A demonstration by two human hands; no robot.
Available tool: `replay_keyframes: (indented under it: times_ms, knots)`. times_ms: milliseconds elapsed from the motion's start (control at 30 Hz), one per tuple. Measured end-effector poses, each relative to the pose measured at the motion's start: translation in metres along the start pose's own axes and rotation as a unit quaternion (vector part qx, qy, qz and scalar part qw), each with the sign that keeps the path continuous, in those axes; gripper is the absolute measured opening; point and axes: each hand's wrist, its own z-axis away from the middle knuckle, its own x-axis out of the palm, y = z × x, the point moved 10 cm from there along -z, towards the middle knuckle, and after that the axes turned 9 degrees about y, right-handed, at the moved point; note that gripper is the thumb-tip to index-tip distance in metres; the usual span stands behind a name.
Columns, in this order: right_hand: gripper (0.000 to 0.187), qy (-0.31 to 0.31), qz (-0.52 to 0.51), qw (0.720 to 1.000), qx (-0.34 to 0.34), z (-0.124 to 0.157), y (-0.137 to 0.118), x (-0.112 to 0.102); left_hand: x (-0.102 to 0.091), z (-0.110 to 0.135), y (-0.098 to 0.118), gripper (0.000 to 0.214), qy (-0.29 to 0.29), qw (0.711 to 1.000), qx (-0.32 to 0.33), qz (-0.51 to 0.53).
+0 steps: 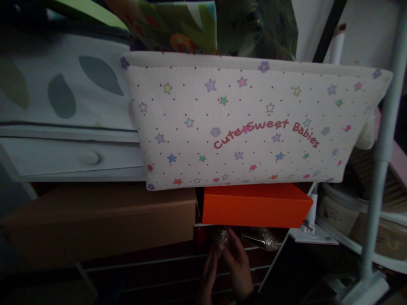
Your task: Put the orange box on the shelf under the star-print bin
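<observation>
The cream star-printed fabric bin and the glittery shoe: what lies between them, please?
The head view shows a bright orange box between the star-printed fabric bin and glittery shoe.

Two bare hands reach up from the bottom edge of the view, just right of centre, dim in the low light. The left grip (208, 277) stands nearly upright, its narrow side toward the camera, with the left fingers (212, 259) pointing up and close together. The right grip (237, 267) is just beside it and tilts up and to the left, with the back of the hand showing. The right fingers (231, 242) are slightly curled toward the left grip. The right wrist (245, 293) runs down into shadow at the frame's edge. Whether either grip is closed cannot be told.
</observation>
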Motion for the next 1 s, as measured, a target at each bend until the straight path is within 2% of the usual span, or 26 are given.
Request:
replay_keyframes:
  times_ms: [133,233,433,633,867,933,1000]
  knots:
    - [0.061,0.004,0.012,1.000,-0.025,-0.001,-0.006,0.002,-0.001,-0.002,0.002,0.096,0.003,0.999,-0.046,-0.003]
    - [0.057,-0.006,0.003,1.000,-0.029,-0.004,-0.006,0.005,-0.006,-0.004,0.008,0.090,0.010,0.998,-0.065,0.001]
    - [0.051,-0.021,0.009,0.998,-0.050,-0.011,-0.004,0.014,-0.006,-0.010,0.006,0.078,0.020,0.998,-0.054,0.003]
    - [0.050,-0.039,0.010,0.998,-0.049,-0.011,-0.003,0.017,-0.003,-0.007,0.000,0.083,0.041,0.999,-0.008,-0.007]
    - [0.063,-0.080,0.012,0.997,-0.013,-0.006,-0.001,0.021,0.000,-0.007,-0.001,0.094,0.048,0.998,-0.023,-0.043]
    - [0.065,-0.079,0.023,0.997,-0.009,-0.006,0.001,0.015,-0.002,-0.007,0.000,0.097,0.054,0.997,-0.026,-0.056]
    - [0.064,-0.045,0.039,0.998,-0.001,-0.009,0.008,-0.001,-0.007,-0.007,0.003,0.095,0.069,0.995,-0.016,-0.068]
